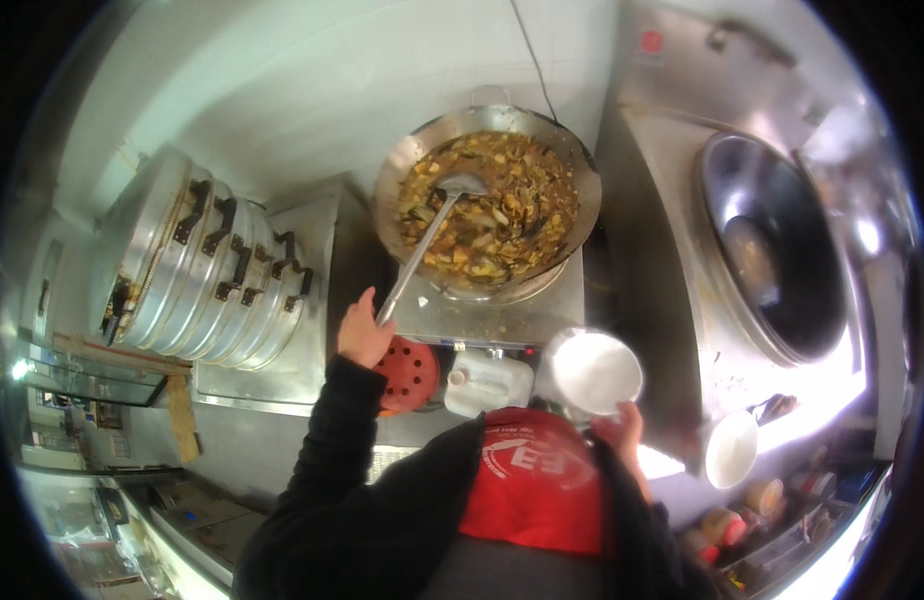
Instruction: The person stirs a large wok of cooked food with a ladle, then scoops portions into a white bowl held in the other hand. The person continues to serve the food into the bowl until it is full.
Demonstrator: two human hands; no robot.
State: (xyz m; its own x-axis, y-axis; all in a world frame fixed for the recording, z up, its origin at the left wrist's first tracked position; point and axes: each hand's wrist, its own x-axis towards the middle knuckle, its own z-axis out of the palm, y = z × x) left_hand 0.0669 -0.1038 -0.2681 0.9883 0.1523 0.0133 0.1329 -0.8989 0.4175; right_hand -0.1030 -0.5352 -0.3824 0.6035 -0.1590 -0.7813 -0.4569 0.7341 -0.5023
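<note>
A large metal wok (390,205) holds a brown stew of mixed pieces in sauce. Resting in it is a long-handled wok spatula (422,248), its head partly in the food. The end of its handle lies between the thumb and fingers of my left hand (362,335), which seems to hold it loosely. Down at the right, my right hand (619,424) grips the near rim of a round, pale bowl (596,372). The bowl is beside the wok's stove, and its inside looks bright white. Part of my right hand's grip is hidden.
The wok sits on a steel stove (482,322). In front are a red perforated stool (410,374) and a white plastic jug (489,383). Stacked steamer pots (207,265) stand left. A big dark wok (777,250) and a smaller pale bowl (731,450) are at right.
</note>
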